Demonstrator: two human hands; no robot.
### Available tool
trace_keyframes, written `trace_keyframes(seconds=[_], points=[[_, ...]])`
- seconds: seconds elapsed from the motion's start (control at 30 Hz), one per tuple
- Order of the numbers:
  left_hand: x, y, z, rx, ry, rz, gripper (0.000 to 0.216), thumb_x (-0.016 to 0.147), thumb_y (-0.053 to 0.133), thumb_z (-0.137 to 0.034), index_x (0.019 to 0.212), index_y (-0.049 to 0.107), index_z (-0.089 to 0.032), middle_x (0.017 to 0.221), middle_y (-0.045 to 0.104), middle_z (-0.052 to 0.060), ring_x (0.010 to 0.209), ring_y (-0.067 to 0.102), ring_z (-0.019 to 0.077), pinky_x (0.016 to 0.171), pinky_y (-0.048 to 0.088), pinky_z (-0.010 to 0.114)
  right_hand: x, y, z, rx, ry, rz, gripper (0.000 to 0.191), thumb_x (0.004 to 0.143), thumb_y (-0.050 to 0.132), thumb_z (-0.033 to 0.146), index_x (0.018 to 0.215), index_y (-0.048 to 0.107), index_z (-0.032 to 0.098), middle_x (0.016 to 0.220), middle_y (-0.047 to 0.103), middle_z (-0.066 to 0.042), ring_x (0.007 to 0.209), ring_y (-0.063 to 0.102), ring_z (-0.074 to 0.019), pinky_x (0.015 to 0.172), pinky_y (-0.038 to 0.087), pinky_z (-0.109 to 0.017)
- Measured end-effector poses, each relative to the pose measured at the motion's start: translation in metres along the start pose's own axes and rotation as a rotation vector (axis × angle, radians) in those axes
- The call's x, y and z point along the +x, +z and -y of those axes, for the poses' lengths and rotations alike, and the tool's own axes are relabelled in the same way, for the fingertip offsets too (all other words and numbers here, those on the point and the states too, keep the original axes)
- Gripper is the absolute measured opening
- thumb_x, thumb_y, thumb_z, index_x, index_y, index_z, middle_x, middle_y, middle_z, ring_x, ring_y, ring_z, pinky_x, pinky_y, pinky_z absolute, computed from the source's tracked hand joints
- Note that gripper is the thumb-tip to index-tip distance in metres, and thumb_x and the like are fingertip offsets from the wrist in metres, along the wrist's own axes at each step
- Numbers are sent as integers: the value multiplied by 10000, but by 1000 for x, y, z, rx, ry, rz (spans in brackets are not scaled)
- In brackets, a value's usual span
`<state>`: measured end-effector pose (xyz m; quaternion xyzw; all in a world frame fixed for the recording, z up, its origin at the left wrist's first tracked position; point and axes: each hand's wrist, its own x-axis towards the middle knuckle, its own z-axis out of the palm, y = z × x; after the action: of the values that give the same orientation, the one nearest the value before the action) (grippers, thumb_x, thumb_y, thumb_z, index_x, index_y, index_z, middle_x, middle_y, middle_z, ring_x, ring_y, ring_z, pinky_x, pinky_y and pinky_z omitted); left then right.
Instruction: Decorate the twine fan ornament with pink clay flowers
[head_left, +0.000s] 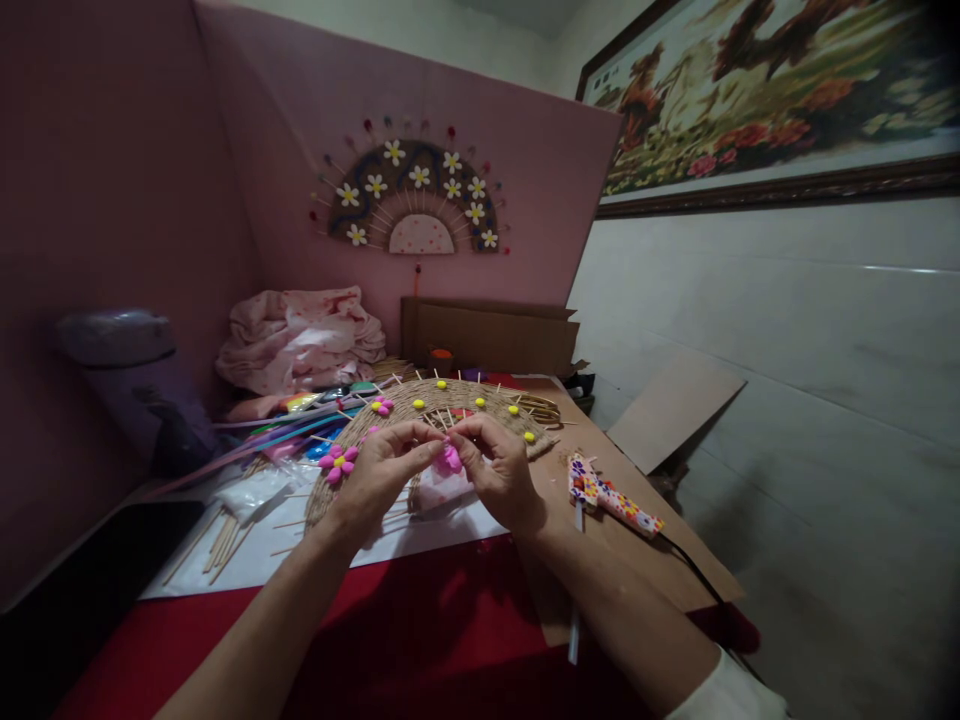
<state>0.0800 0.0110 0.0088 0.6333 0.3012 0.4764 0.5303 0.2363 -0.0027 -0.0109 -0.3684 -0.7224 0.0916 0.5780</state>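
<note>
Both of my hands meet over the middle of the table, fingers pinched on a lump of pink modelling clay (451, 458). My left hand (386, 465) grips it from one side and my right hand (499, 470) from the other. Just behind them lies a twine-covered fan (397, 410) with thin sticks poking from its edge. Yellow dots (481, 403) sit along its arc. At its left end a pink flower (337, 462) has a yellow centre, and another partly formed flower (382, 405) is higher up. My hands hide part of the fan's middle.
A flower-patterned glue gun (611, 497) with a cord lies on cardboard at the right. Loose sticks (223, 540) and a plastic bag (255, 492) are at the left. Pink cloth (300, 340) is heaped behind. A finished fan (420, 195) hangs on the pink backboard.
</note>
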Motion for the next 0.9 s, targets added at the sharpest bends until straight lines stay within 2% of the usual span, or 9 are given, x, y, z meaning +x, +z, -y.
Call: trace_keyframes(seconds=[0.13,0.27,0.33,0.43,0.6,0.73,0.9], points=[[1,-1,2,86,68,-18,169,754,641,-321,750,665,-154,706,622,27,648,543,128,604,423,260,0,-1,0,-33,-46,-3,125,887,499,212,938,610,185,857,628,-50,783,583,-153,659,468,-280],[2,-2,4,316,232,-94,161,790,596,-306,752,665,-166,722,626,34,684,547,150,643,424,289,-1,-4,0,-119,-112,-80,58,854,549,219,848,600,192,820,602,-35,691,542,-135,597,455,-265],[2,-1,5,436,327,-131,144,803,581,-289,753,660,-179,735,626,27,705,546,155,667,420,296,-1,-5,0,-142,-128,-62,64,850,555,213,818,606,191,769,597,-28,656,529,-131,585,452,-266],[3,0,6,581,476,-165,102,814,567,-237,761,646,-198,753,627,19,751,540,168,708,414,313,-1,-5,-1,-140,-136,-10,80,857,547,199,876,625,194,800,622,-42,688,552,-140,580,462,-271],[5,1,6,702,656,-161,84,812,560,-181,763,625,-201,781,629,35,803,522,191,754,402,354,0,-5,-1,-135,-150,3,84,852,554,183,883,631,191,794,624,-34,686,555,-129,577,464,-262],[5,1,7,697,665,-140,96,820,554,-185,766,632,-199,784,635,42,806,522,192,751,400,354,0,-3,0,-102,-135,13,63,842,558,175,851,620,185,743,592,-15,658,537,-119,560,447,-249],[4,1,7,515,499,-144,113,822,571,-251,761,645,-191,787,627,36,794,553,178,752,414,335,1,-2,2,-14,-28,-42,92,851,542,204,772,585,184,710,562,4,601,508,-100,523,429,-228]])
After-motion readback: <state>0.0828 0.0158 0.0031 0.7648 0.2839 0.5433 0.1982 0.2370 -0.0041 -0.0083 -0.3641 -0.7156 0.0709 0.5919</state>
